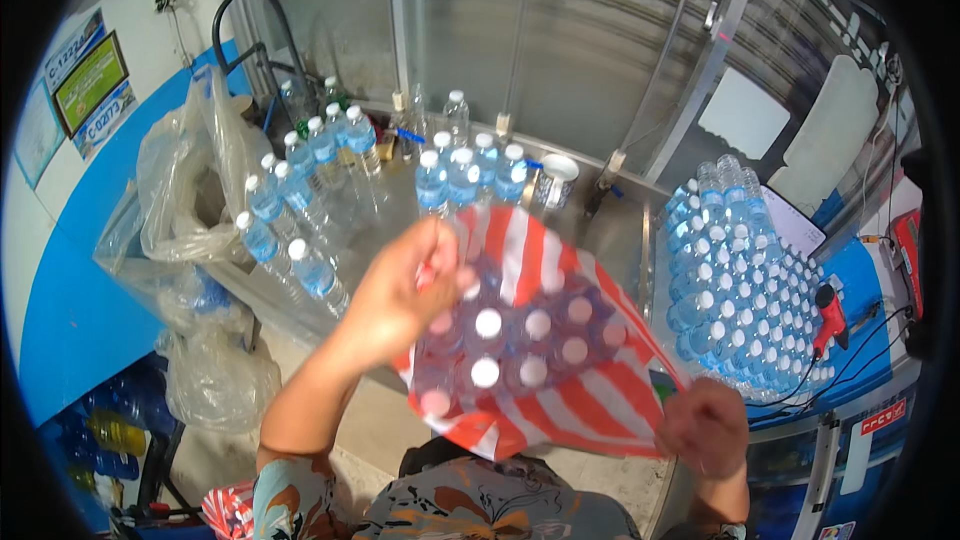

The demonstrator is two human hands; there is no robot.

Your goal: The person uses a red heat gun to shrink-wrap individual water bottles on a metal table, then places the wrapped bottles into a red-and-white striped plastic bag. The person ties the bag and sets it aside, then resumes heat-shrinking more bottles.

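My left hand (409, 292) grips the upper left edge of a red-and-white striped plastic bag (555, 397). At the bag's lower right corner, my right hand (705, 427) is closed on the plastic and looks blurred. Between the hands the bag is stretched wide, with several capped water bottles (536, 326) standing upright in it. White caps show sharply in the middle, while others look pink through the film. Just beyond the bag, a cluster of filled bottles (463, 176) with blue labels stands on a metal counter (390, 202).
More bottles (300, 195) line the counter's left side. A patterned mug (556, 180) stands near the taps (606, 180). At right is a large block of capped bottles (720, 300), with a red heat gun (829, 319) beside it. Clear plastic sacks (210, 187) hang at left.
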